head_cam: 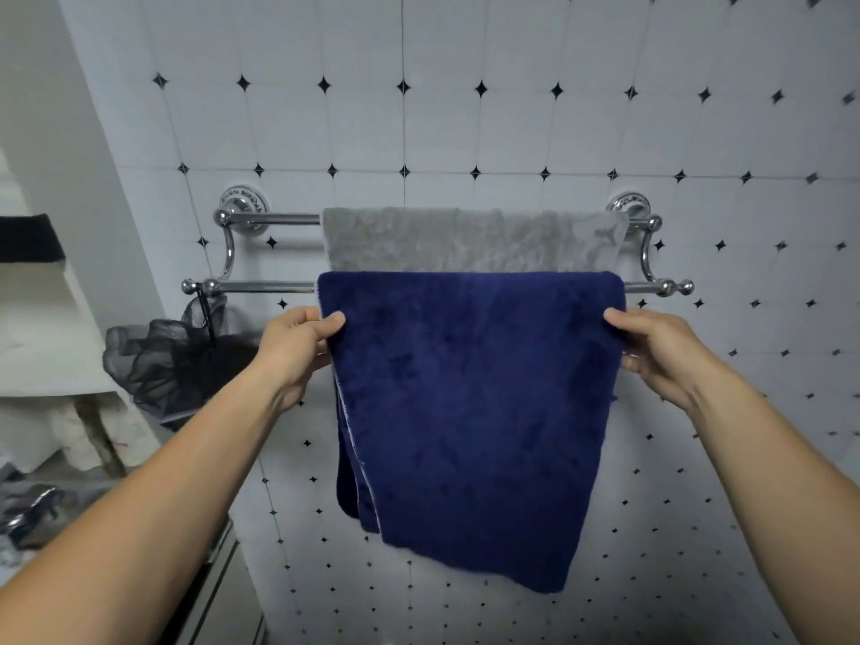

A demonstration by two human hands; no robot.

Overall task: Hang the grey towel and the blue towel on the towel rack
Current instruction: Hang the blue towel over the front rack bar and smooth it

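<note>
Both rails of the towel rack (274, 219) are bare at their left ends, but a black mesh pouf (172, 360) crowds the lower tip.

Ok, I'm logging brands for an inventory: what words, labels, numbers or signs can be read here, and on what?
None can be read.
The blue towel: no tag or print shows.
The grey towel: none shows.
The towel rack: dark marks ring its round wall mounts, too blurred to read.
The tiled wall: only black diamonds.
</note>
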